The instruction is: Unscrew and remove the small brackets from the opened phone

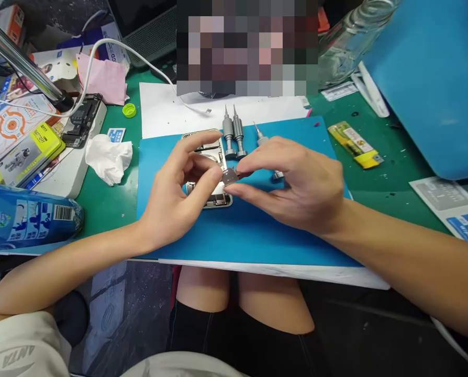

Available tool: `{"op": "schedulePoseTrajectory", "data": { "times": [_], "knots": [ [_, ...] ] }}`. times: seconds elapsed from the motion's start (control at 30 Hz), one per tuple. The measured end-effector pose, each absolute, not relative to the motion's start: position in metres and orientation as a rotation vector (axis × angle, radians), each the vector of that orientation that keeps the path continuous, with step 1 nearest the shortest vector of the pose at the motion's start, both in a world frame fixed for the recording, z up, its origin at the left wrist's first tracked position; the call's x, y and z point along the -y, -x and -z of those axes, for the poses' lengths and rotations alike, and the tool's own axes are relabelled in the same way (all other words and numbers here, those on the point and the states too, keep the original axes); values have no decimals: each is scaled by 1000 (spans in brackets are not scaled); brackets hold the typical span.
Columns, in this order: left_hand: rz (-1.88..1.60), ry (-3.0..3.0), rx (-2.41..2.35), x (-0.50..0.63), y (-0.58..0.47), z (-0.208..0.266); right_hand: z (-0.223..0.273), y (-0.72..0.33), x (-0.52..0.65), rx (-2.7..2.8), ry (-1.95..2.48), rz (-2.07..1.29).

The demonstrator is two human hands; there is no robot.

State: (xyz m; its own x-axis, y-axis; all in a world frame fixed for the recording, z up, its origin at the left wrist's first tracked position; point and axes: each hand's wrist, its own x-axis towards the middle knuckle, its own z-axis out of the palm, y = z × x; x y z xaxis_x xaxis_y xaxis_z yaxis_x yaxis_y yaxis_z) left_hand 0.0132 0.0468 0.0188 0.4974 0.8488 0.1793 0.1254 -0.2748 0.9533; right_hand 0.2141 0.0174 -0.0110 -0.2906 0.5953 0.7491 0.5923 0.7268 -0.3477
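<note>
A small dark grey phone part (230,177) with a rounded outline is held up between my two hands. My right hand (297,180) pinches its right side with thumb and fingertips. At the part's left edge, my left hand (182,186) has its thumb and a bent finger closed on it, while the index finger arches above, apart from it. Behind and beneath lies an opened phone (223,200) with bare internals, partly covered by my left hand. Two grey precision screwdrivers (233,133) stand just beyond, and a third screwdriver (262,140) is mostly hidden by my right hand.
A blue mat (234,235) lies on the green table, with white paper (159,112) behind it. To the left are a crumpled tissue (109,158), boxes and a blue bottle (30,217). On the right are a yellow packet (355,145), white tweezers (371,94) and a glass jar (347,44).
</note>
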Motion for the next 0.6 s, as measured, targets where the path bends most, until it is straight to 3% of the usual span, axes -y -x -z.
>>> {"op": "schedulePoseTrajectory", "data": {
  "times": [0.6],
  "knots": [
    [-879,-1777,-738,-34,2,-15,5,-214,5,2142,1105,-247]
  ]
}}
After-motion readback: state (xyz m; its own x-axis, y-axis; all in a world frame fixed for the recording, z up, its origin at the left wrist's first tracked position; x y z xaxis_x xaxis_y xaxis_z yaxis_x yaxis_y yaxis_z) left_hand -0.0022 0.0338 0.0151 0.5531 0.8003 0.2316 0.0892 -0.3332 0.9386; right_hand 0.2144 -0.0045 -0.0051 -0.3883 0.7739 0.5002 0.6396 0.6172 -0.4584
